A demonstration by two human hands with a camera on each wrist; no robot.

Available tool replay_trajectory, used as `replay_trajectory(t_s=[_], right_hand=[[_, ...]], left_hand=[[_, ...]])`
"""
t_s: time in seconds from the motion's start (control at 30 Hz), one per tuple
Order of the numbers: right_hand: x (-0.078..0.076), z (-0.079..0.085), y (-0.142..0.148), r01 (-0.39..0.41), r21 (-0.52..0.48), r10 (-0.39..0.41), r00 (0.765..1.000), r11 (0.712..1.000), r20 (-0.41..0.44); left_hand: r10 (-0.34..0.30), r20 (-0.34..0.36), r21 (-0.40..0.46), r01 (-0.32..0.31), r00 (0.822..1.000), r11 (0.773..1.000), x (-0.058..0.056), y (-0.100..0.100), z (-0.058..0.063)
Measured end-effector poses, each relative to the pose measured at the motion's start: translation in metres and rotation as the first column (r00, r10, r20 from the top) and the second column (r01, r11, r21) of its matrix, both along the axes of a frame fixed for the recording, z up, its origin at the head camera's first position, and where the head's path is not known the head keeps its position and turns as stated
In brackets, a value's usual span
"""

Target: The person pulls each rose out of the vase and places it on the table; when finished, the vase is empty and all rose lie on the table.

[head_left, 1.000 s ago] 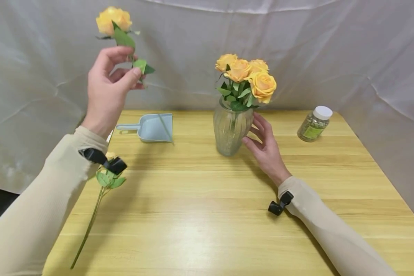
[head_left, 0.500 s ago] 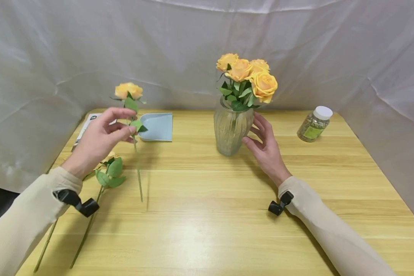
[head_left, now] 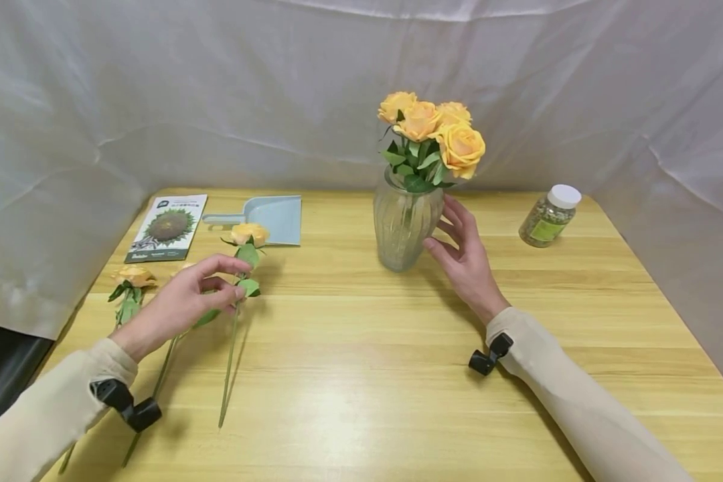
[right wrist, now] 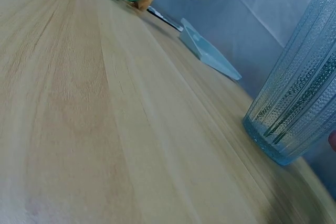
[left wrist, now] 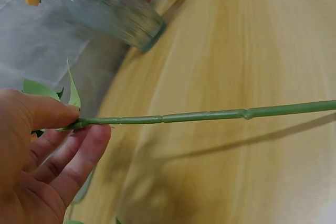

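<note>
My left hand (head_left: 195, 298) pinches a yellow-orange rose (head_left: 250, 233) just below its bloom, between thumb and fingers. The rose's long green stem (left wrist: 210, 115) slants down toward the front, close over the table, casting a shadow. In the middle stands a ribbed clear glass vase (head_left: 397, 231) holding several yellow roses (head_left: 420, 122). My right hand (head_left: 466, 271) holds the vase at its right side, thumb in front and fingers toward the back. The right wrist view shows the vase base (right wrist: 273, 145), with only a fingertip at the edge.
Two more roses lie at the left; one bloom (head_left: 134, 275) shows, the other is mostly behind my left hand. A seed packet (head_left: 167, 227) and a light blue dustpan (head_left: 277, 217) lie at the back left. A white-capped jar (head_left: 548, 217) stands at the back right.
My left hand has come down from high up with the rose, lowering it close to the table at the left and uncovering the seed packet. The right hand and vase stay in place.
</note>
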State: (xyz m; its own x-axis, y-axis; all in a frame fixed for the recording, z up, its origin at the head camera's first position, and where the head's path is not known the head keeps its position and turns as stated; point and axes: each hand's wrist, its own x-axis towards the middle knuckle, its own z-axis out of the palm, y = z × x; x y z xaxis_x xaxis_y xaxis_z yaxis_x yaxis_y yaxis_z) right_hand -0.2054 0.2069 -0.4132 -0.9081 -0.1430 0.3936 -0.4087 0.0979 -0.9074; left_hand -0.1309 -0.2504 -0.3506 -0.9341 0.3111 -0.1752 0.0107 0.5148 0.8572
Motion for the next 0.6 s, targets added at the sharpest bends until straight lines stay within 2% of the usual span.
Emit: replay_trajectory(t_s=[0.37,0.6], right_hand=[[0.000,0.001,0.000,-0.002,0.002,0.002,1.000,1.000,-0.004],[0.000,0.001,0.001,0.000,0.013,0.000,1.000,1.000,0.002]], left_hand=[[0.007,0.086,-0.025,-0.005,0.996,1.000,0.015,-0.009,-0.018],[-0.023,0.069,0.057,0.019,0.997,0.998,0.018,-0.012,-0.031]])
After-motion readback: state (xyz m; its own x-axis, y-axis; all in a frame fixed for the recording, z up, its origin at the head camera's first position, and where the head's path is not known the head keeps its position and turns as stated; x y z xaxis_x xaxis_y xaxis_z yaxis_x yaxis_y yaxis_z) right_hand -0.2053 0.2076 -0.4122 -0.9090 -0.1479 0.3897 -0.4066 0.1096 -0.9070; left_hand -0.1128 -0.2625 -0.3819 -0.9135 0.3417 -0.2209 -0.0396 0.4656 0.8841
